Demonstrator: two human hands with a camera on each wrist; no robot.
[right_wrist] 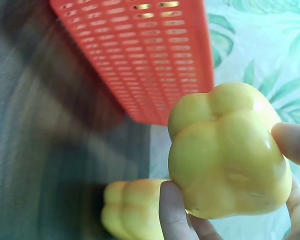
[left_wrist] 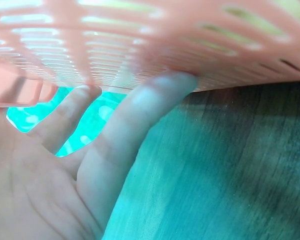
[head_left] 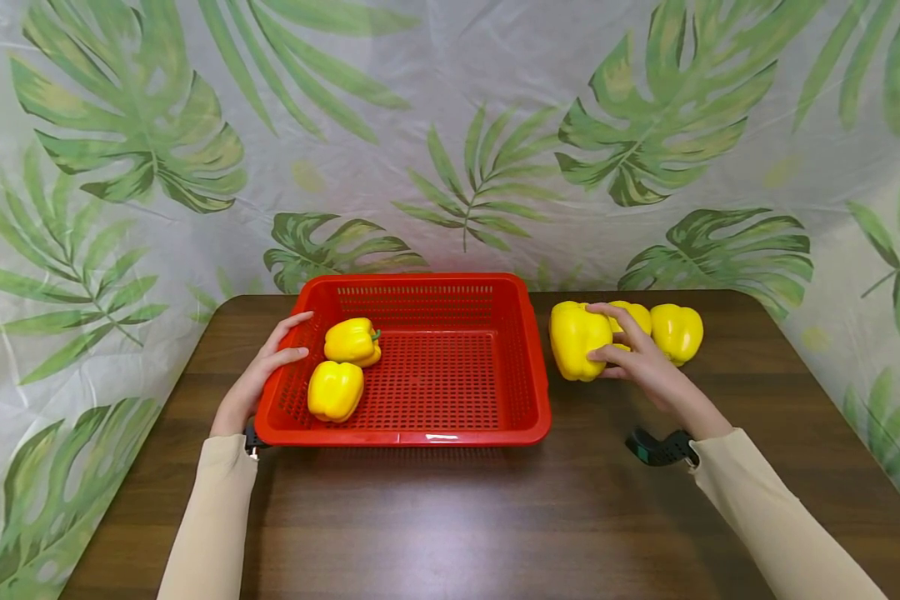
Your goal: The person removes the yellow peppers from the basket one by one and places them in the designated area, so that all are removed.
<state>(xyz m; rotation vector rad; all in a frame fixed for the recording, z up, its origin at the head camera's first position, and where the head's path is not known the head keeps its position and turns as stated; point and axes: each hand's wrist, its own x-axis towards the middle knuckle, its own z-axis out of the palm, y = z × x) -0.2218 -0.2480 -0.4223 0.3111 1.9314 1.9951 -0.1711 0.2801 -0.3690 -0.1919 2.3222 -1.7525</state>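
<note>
A red perforated plastic basket (head_left: 438,437) stands on the table, with two yellow bell peppers (head_left: 335,392) at its left end. At its left side, my left hand (head_left: 253,382) holds the basket; the left wrist view shows a digit pressed against the slotted outer wall (left_wrist: 225,45). My right hand (head_left: 648,367) grips a yellow bell pepper (head_left: 576,342) between thumb and fingers, just outside the basket's right side. In the right wrist view this pepper (right_wrist: 225,155) is off the table, its lobed end facing the camera.
Right of the basket, two more yellow bell peppers (head_left: 677,332) sit on the dark wooden table (head_left: 435,525), one partly hidden behind my right hand. A leaf-patterned cloth (head_left: 495,108) hangs along the table's back and sides.
</note>
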